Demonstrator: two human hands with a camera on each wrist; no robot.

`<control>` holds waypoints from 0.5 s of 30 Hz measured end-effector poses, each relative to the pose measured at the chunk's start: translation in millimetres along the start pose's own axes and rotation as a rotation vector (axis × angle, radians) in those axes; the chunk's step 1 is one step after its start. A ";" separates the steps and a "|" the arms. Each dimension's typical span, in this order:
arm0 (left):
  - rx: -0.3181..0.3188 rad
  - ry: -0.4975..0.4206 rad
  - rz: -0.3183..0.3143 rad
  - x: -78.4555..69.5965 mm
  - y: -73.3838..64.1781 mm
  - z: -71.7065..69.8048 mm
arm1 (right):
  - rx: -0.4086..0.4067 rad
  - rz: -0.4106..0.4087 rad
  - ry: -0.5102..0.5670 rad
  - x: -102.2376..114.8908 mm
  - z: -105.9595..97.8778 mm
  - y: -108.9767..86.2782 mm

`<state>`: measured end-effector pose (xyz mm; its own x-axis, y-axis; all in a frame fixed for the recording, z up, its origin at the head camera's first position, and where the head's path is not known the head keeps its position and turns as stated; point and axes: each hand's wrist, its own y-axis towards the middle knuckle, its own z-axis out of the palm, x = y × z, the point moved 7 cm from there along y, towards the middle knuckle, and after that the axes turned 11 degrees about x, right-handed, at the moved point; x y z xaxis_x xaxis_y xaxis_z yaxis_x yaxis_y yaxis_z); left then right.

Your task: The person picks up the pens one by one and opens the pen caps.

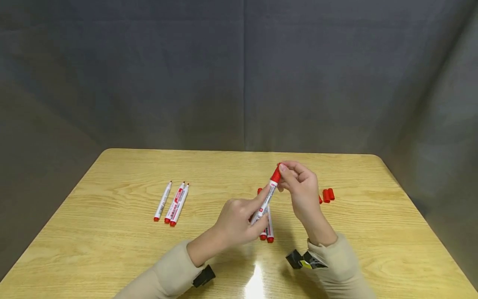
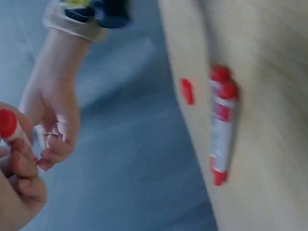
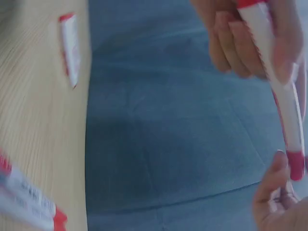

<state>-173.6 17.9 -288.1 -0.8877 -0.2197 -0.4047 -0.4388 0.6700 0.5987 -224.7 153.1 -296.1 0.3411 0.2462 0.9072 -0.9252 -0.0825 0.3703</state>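
Observation:
Above the middle of the table, my left hand (image 1: 239, 220) grips a white marker (image 1: 267, 200) by its barrel, the index finger laid along it. The marker is tilted, its red cap (image 1: 276, 173) uppermost. My right hand (image 1: 304, 187) pinches that cap between thumb and fingers. In the right wrist view the barrel (image 3: 276, 86) runs from the left hand (image 3: 240, 45) down to the right fingertips (image 3: 279, 168). Beneath the hands, two capped markers (image 1: 270, 229) lie side by side, partly hidden in the head view.
Three uncapped markers (image 1: 175, 204) with red ends lie together at the left of the table (image 1: 112, 257), tips pointing away. Several loose red caps (image 1: 326, 196) lie to the right of my right hand, one partly hidden by the wrist. A dark curtain (image 1: 239, 83) hangs behind the table.

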 end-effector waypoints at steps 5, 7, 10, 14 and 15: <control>-0.008 0.290 0.071 -3.0 -6.7 5.5 | 0.023 0.088 -0.311 -4.9 2.5 -3.1; 0.003 0.248 0.066 -2.7 -6.1 6.3 | 0.022 0.073 -0.320 -4.4 1.8 -3.5; 0.022 0.112 0.054 -2.4 -3.4 5.7 | 0.025 0.048 -0.239 -4.1 -0.2 -3.8; 0.041 -0.046 0.024 -0.8 0.5 4.2 | 0.020 0.036 -0.097 -6.3 -2.1 -4.1; 0.045 -0.068 0.013 0.0 0.8 4.3 | 0.019 0.047 -0.068 -8.0 -2.5 -4.0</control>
<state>-173.4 21.5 -290.5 -0.8811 -0.1635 -0.4437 -0.4193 0.7040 0.5732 -224.1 153.9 -305.4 0.3086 0.1756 0.9349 -0.9374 -0.1107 0.3302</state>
